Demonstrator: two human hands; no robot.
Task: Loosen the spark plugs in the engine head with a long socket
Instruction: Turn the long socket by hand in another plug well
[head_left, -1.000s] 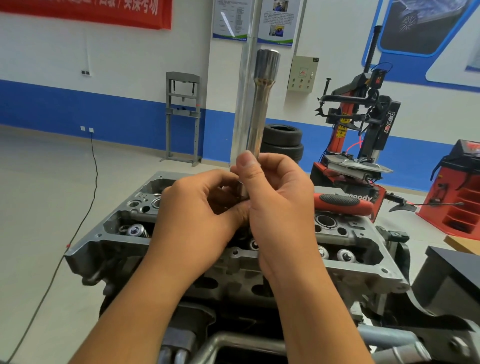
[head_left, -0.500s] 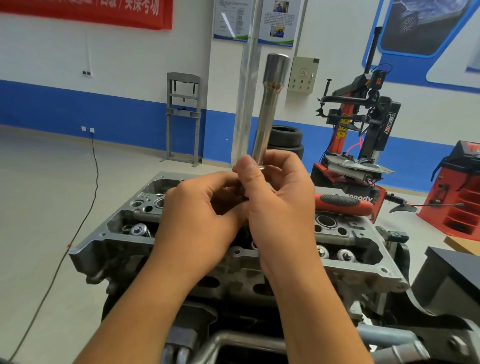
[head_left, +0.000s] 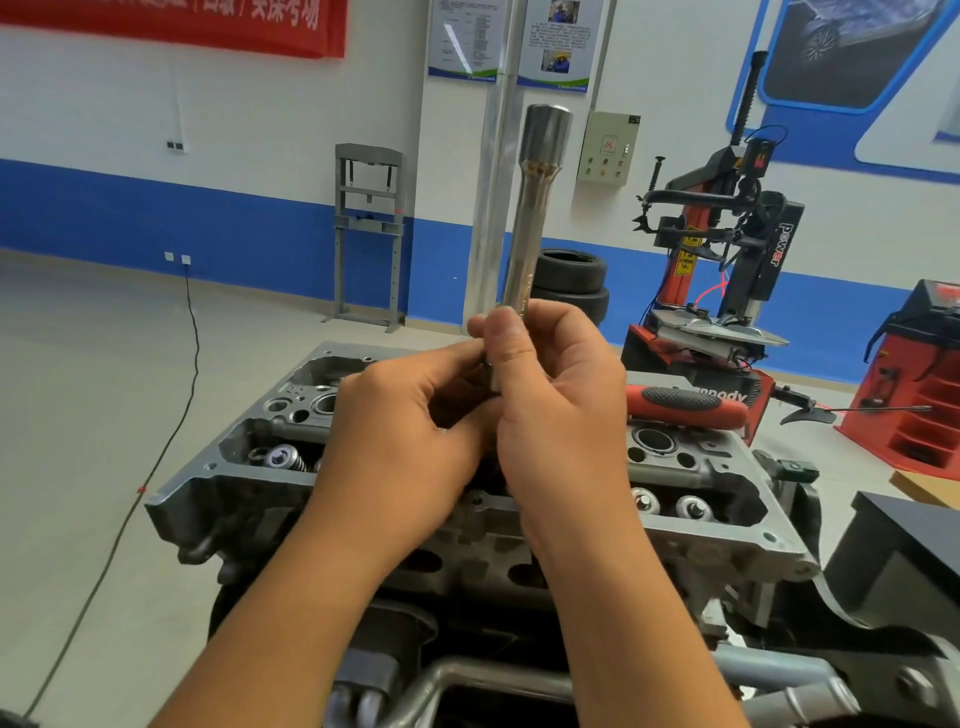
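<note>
Hands up over the grey cast-metal engine head (head_left: 483, 525), and you've got the long polished steel socket (head_left: 530, 218) standing nearly upright, its wide end at the top, its long axis leaning slightly toward the head's far right side. Your right hand (head_left: 550, 410) is wrapped round the socket's lower end, thumb pressed along the shaft. Your left hand (head_left: 400, 441) is curled against it from the left, fingers pinching something at the socket's base that I cannot make out. The plug wells sit straight below your fingers, hidden behind both hands. The red-and-black tool handle (head_left: 685, 405) lies on the head's far right edge, nearest your right hand. My read: bring the socket straight down next.
</note>
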